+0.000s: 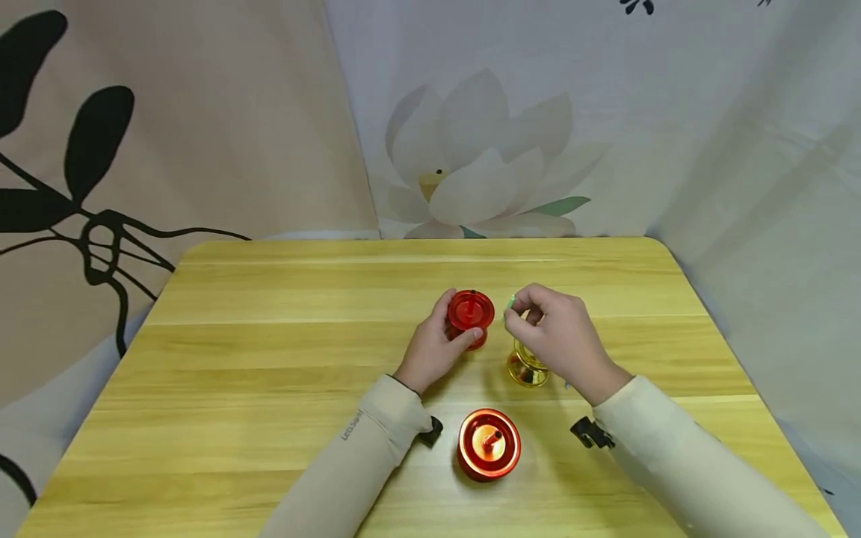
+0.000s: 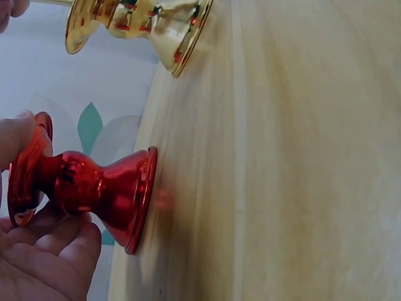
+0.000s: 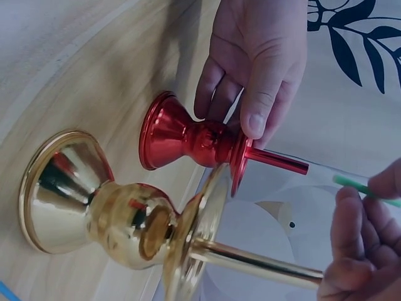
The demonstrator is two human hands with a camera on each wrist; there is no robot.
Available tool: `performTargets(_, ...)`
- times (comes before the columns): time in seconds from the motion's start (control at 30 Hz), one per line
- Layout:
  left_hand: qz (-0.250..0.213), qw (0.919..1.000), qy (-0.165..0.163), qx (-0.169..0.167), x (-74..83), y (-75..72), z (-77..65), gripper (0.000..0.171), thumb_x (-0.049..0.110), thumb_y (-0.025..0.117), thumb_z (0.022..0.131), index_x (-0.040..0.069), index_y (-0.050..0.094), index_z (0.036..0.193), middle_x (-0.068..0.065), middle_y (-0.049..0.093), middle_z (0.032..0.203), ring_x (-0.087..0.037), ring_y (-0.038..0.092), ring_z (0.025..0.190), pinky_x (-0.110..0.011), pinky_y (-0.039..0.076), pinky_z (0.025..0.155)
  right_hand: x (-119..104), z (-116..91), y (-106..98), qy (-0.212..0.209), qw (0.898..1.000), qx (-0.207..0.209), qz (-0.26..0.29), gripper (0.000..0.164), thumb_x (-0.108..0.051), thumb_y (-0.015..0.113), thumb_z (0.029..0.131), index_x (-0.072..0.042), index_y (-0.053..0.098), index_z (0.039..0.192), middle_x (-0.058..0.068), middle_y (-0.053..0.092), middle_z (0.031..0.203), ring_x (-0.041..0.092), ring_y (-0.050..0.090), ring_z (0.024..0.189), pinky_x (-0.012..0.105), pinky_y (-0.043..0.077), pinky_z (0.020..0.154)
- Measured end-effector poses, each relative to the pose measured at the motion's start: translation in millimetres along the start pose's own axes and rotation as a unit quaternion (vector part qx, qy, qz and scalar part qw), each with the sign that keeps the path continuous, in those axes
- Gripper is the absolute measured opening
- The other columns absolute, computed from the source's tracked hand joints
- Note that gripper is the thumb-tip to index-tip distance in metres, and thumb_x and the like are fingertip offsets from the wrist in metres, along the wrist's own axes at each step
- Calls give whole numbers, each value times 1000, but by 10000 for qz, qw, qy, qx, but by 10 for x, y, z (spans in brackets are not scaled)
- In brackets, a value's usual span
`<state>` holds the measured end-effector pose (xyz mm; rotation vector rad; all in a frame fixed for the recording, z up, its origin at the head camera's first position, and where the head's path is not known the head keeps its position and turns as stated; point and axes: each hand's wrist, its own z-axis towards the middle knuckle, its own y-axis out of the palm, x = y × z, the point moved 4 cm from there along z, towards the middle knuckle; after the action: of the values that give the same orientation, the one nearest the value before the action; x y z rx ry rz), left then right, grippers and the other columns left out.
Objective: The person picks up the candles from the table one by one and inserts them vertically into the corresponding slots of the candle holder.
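Note:
My left hand (image 1: 430,347) grips a red metallic candlestick (image 1: 471,310) by its upper dish. In the right wrist view its thumb (image 3: 258,116) lies at the dish rim, below a thin red tube (image 3: 282,161) rising from the middle. My right hand (image 1: 561,332) pinches a small, thin green stick (image 3: 352,184) between thumb and fingers, with a pale clear part between it and the red tube's end. Under the right hand a gold candlestick (image 1: 528,371) stands upright, partly hidden by it in the head view; its gold tube (image 3: 257,263) passes close by the fingers.
A second red candlestick (image 1: 489,444) stands nearer on the wooden table (image 1: 235,388), between the two forearms. Small black devices (image 1: 592,433) sit at both cuffs. A bit of blue (image 3: 7,291) shows beside the gold base. Printed cloth (image 1: 269,112) hangs behind the table.

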<state>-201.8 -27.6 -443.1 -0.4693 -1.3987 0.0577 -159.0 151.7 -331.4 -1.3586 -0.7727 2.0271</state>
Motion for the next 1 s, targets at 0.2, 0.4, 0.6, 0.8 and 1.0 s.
performTargets(0.2,38,10000,23,-11,22,2,0,81,25,73,95,4,26,157,-16,52,146,-25,56,129,-38,46,106,1,42,18,-38,10000,-55,-6,6,-13,66,90,-13,69,85,-4,69,76,8,63,67,34,54,65)
performTargets(0.4,49,10000,48,-66,39,1,-6,81,24,73,94,2,26,157,-16,52,146,-26,57,128,-38,47,106,-9,78,28,-33,9999,-116,-69,6,-15,67,91,-12,69,86,-3,69,75,9,63,65,33,54,63)
performTargets(0.6,41,10000,33,-67,47,1,-14,81,23,73,94,2,26,157,-16,53,145,-25,59,126,-37,48,104,-4,130,50,-12,9996,-256,-131,8,-18,66,91,-11,69,88,-2,69,75,10,62,64,30,51,58)
performTargets(0.8,10,10000,26,-48,55,-6,-18,79,22,72,95,3,26,157,-17,54,144,-26,59,126,-39,48,104,2,199,67,-33,9992,-346,-218,10,-21,67,92,-12,69,90,-2,71,79,10,64,66,30,52,58)
performTargets(1.0,-76,9999,-41,-111,63,-2,-7,79,22,72,95,5,26,157,-16,52,146,-25,58,127,-38,48,105,41,271,61,146,9982,-491,-308,12,-23,64,94,-12,70,93,-1,73,87,13,67,72,34,55,63)
